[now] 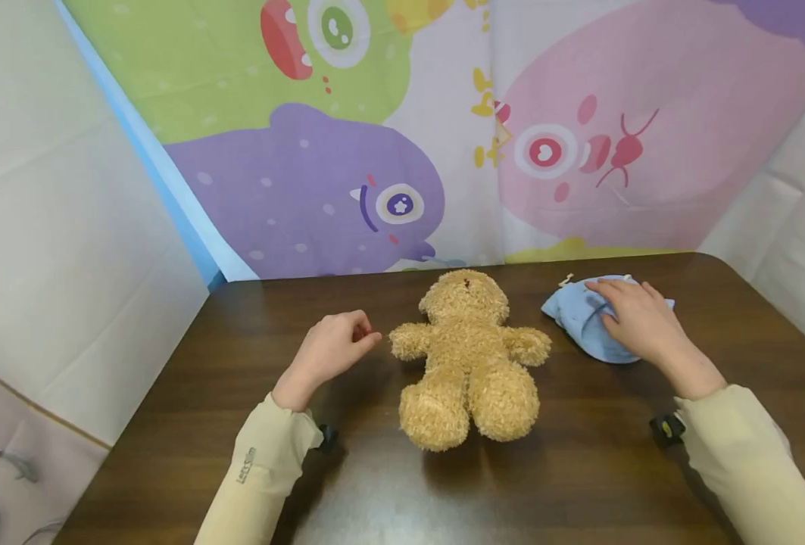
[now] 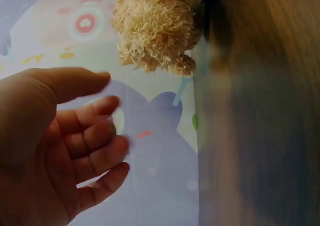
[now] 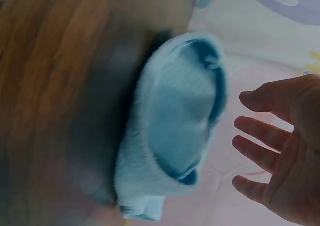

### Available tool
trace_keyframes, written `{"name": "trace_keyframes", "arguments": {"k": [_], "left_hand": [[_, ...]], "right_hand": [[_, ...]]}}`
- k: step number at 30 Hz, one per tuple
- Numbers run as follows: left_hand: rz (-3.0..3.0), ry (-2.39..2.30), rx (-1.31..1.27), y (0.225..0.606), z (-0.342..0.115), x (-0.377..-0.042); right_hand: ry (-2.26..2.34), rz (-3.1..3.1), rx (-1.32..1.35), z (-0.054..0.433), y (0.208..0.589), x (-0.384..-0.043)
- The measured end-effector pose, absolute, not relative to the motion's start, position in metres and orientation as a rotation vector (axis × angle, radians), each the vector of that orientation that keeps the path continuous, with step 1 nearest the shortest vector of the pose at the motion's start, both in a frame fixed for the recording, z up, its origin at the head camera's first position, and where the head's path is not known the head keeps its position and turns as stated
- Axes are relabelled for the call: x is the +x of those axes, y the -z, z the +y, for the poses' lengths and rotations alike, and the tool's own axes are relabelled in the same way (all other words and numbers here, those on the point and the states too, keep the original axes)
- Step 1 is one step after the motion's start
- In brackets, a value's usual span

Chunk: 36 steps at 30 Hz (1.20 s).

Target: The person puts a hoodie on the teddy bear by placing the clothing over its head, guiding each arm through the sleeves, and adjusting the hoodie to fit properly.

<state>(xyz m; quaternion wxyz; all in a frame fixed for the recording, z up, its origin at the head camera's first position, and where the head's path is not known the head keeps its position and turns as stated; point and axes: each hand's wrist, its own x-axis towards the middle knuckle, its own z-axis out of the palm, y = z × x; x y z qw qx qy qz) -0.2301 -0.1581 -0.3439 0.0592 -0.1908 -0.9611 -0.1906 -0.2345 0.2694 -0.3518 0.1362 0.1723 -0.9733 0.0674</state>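
A tan, curly-furred teddy bear point(image 1: 466, 352) lies on its back in the middle of the table, feet toward me and head at the far side. Left of it hovers my left hand point(image 1: 330, 344), empty, its fingers loosely bent in the left wrist view. To the bear's right is a soft light-blue cloth piece point(image 1: 579, 314) with short white cords at its far edge; the right wrist view shows its wide round opening point(image 3: 180, 116). Over this cloth hangs my right hand point(image 1: 644, 322), fingers spread and holding nothing, with a gap to the cloth in the right wrist view.
The dark wooden table point(image 1: 293, 462) ends at a backdrop point(image 1: 238, 197) printed with cartoon monsters. Pale fabric walls point(image 1: 68, 227) stand at the left and right sides.
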Motion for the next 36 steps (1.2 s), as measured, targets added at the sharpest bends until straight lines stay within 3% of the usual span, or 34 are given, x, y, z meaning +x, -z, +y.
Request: {"name": "trace_keyframes", "arguments": {"k": [15,36], "left_hand": [[-2.827,0.695,-0.661,0.340,-0.144,-0.237],[-2.898,0.854,-0.767,0.339,-0.112,-0.253]], "right_hand": [[-0.277,-2.817,0.300,0.284,0.367,-0.255],[-0.324,-3.158,0.359,0.284,0.356,-0.274]]}}
